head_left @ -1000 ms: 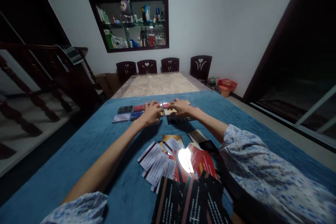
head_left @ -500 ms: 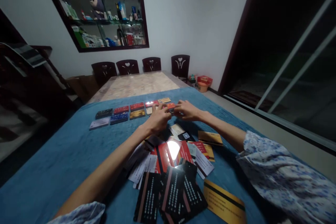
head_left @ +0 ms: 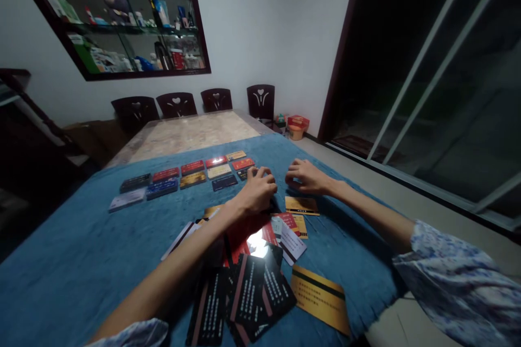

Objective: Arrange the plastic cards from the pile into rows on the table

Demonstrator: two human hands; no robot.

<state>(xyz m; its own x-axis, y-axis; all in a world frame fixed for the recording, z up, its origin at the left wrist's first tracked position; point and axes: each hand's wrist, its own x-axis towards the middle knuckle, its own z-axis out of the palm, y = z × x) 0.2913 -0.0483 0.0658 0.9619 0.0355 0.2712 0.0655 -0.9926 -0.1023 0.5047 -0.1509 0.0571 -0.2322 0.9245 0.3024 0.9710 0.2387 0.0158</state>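
Note:
My left hand (head_left: 258,190) is over the far edge of a loose card pile, its fingers bent and closed; what they hold, if anything, is hidden. Just beyond its fingertips lies a dark card (head_left: 242,174), partly covered. My right hand (head_left: 308,176) hovers to the right, fingers loosely curled and apart from the thumb, with nothing visible in it. A gold card (head_left: 302,205) lies below it. Nearer me the pile shows red cards (head_left: 238,238), a white card (head_left: 292,243) and black cards (head_left: 250,293). Another gold card (head_left: 321,299) lies at the right.
Small card stacks stand in rows at the left, among them a blue stack (head_left: 161,188), a silver stack (head_left: 127,199) and a navy card (head_left: 224,182). Blue cloth (head_left: 81,255) covers the near table. Chairs (head_left: 260,102) stand behind, below a wall shelf (head_left: 134,27).
My hands have moved apart and away from the card rows, uncovering an orange-red card and a navy card there. The left hand is back over the pile. The view has turned right.

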